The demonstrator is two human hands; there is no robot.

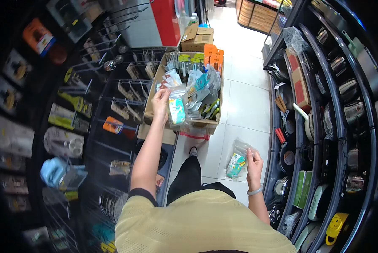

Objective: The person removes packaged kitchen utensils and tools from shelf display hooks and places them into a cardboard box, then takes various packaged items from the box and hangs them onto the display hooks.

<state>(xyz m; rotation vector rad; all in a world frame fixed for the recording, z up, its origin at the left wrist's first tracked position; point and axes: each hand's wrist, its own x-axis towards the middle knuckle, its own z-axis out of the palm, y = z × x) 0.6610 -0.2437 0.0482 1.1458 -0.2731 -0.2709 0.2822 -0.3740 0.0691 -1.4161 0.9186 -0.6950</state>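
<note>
My left hand (pixel 160 102) is closed on the top edge of a clear plastic packet (pixel 177 110) with a teal, white and yellow card inside. This packet hangs over the near left part of an open cardboard box (pixel 206 122) filled with packaged goods. Lower right, above the floor, my right hand (pixel 253 164) pinches a similar clear packet (pixel 236 164) by its side; its card is also teal and white. What lies inside the packets behind the cards I cannot make out.
Left of me is a rack with metal hooks (pixel 126 101) carrying packaged utensils. A dark shelf (pixel 296 139) with pans and pots runs along the right. Another cardboard box (pixel 199 38) stands beyond the filled one, and white floor tiles (pixel 246 101) lie between.
</note>
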